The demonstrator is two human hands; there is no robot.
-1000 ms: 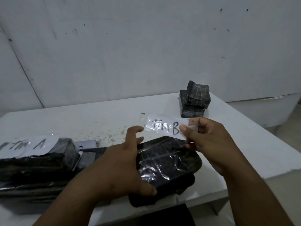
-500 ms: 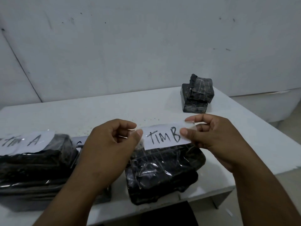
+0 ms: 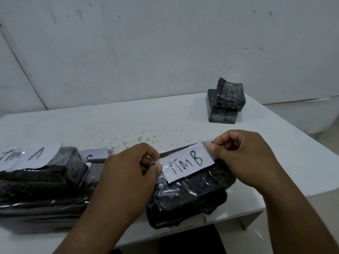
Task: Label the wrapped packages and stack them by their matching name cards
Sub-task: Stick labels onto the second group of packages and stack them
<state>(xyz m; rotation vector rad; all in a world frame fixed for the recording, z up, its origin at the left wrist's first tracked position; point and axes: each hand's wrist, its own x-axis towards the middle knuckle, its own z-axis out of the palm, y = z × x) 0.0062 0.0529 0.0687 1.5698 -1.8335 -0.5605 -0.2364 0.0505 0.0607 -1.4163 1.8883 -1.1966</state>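
A white paper label reading "TIM B" point(image 3: 187, 163) is stretched between my two hands, under clear tape. My left hand point(image 3: 128, 173) pinches its left end and my right hand point(image 3: 244, 154) pinches its right end. The label hangs just above, perhaps touching, a black plastic-wrapped package point(image 3: 189, 198) near the table's front edge. At the left lies a stack of black wrapped packages point(image 3: 40, 191) with a "Tim A" label point(image 3: 29, 155) on top.
Two more black wrapped packages point(image 3: 224, 101) are stacked at the table's far right. A small white card with a dark pen-like object point(image 3: 95, 155) lies between the left stack and my left hand. The white table point(image 3: 128, 123) meets a white wall behind; its right edge drops off.
My left hand left the package and took the label's left end. Both hands now hold the label flat and lower over the package.
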